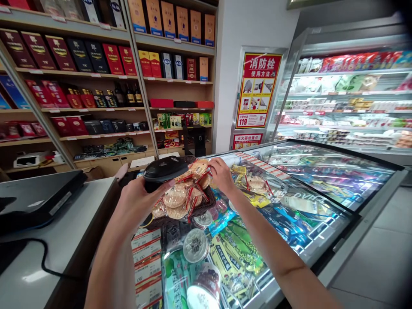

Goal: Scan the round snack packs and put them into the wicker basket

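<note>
My left hand [140,193] is closed on the near side of a black rounded plastic object [167,166], whose exact kind I cannot make out. Right beside it, a dark woven basket [210,198] is heaped with clear-wrapped rice crackers [175,196] with red-edged wrappers. At the basket's far right, the fingers of my right hand [221,174] are pinched at the edge of a wrapped rice cracker packet [199,166]. The basket rests on the glass top of a chest freezer. Another wrapped cracker packet [256,183] lies on the glass to the right of my right hand.
Under the freezer glass [322,171] are ice-cream tubs [196,244] and colourful packets. A white counter [74,223] with a black device [41,199] and a cable stands at left. Shelves of boxes [96,56] line the back; a lit refrigerated display [347,103] is at right.
</note>
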Demonstrator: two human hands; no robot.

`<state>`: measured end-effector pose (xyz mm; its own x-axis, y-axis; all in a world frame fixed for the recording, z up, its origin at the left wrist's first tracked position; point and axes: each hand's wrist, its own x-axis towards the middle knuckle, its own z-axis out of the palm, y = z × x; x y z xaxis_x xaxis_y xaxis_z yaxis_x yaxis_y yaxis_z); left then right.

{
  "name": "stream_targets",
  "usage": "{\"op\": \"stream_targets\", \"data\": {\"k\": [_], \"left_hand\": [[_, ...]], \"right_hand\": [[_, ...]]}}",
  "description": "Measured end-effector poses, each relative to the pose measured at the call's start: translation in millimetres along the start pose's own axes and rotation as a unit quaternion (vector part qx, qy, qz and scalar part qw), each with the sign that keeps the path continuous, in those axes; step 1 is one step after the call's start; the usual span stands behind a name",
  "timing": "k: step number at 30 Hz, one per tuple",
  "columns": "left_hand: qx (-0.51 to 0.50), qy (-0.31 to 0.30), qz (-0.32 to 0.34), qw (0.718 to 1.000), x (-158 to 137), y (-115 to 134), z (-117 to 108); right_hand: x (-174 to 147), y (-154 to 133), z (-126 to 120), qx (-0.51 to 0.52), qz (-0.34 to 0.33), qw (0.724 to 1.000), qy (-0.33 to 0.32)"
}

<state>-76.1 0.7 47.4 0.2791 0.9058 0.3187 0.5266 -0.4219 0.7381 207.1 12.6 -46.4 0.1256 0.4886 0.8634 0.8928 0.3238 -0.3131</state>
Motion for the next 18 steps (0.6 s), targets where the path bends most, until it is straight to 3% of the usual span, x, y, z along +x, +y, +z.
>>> {"op": "stream_targets", "data": {"k": [6,10,14,18], "left_hand": [[-0.008,-0.105,0.046,0.993,0.5,9.6,18.1],[0.002,-0.167,0.089,0.982,-0.6,15.8,37.6],[0.04,-0.166,0.107,0.979,-4.8,23.5,56.7],[0.005,-0.159,0.115,0.98,-8.9,29.3,69.7]], "right_hand": [[18.0,40.1,-55.7,0.031,-0.028,0.999,-0.003],[20.1,57.0,-88.1,0.089,-0.006,0.996,-0.009],[19.4,59.1,-101.5,0.149,0.02,0.989,-0.01],[20.6,57.3,-101.2,0.172,0.006,0.985,-0.02]]}}
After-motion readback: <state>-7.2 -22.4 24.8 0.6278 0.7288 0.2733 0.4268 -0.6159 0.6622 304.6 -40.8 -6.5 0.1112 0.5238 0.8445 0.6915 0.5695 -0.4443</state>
